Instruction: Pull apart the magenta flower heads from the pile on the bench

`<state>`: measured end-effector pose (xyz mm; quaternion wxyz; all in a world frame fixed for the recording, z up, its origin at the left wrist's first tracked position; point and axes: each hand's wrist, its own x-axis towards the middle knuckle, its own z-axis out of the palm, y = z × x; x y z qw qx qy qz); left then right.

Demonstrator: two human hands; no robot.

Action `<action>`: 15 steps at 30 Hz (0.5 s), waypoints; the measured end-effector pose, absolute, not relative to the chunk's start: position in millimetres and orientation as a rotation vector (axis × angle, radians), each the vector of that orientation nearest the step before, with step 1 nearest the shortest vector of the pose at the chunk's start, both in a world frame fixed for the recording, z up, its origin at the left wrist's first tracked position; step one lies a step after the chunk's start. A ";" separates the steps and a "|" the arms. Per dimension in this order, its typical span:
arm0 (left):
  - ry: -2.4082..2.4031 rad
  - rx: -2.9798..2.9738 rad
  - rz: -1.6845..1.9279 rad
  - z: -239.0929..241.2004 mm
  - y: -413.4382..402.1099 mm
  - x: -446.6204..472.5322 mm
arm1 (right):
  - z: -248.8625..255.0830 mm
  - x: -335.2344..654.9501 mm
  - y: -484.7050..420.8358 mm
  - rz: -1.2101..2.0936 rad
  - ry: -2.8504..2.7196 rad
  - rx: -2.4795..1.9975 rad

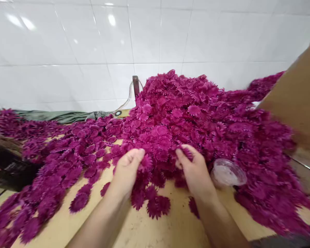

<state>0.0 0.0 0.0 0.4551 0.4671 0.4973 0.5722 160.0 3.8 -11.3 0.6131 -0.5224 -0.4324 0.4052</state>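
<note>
My left hand [127,168] is closed, thumb against curled fingers, pinching a flat magenta flower piece [146,163] with a toothed edge. To its right, my right hand [193,167] also pinches a magenta flower piece [188,153], partly hidden by the fingers. Both hands are a little apart, in front of a large heap of similar flower pieces [175,113]. A few flower pieces [158,206] lie on the wooden tabletop [167,230] between my forearms. Beside my right wrist stands a round clear plastic tub [228,173] with something whitish in it.
More flower pieces [72,155] spread across the left side. A dark object [12,168] stands at the left edge and a cardboard box [297,100] at the right. Behind the heap are a short upright post [136,88], green cloth [59,116] and a white tiled wall [93,41].
</note>
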 end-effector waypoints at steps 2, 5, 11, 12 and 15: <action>1.264 1.228 1.358 2.2 0.0 -12.3 | -10.0 169.7 3.9 0.910 -0.984 -1.238; 1.313 1.477 1.215 3.6 -1.4 -19.6 | -9.2 172.9 1.2 0.952 -1.118 -1.223; 1.353 2.015 1.118 5.0 -5.5 -6.0 | -13.7 159.6 -3.9 1.096 -1.260 -1.141; 1.350 2.030 1.102 5.9 -5.8 -3.6 | -14.2 158.8 -4.0 1.106 -1.253 -1.147; 1.307 2.016 1.023 6.9 -5.8 4.1 | -13.5 157.5 -4.6 1.126 -1.293 -1.149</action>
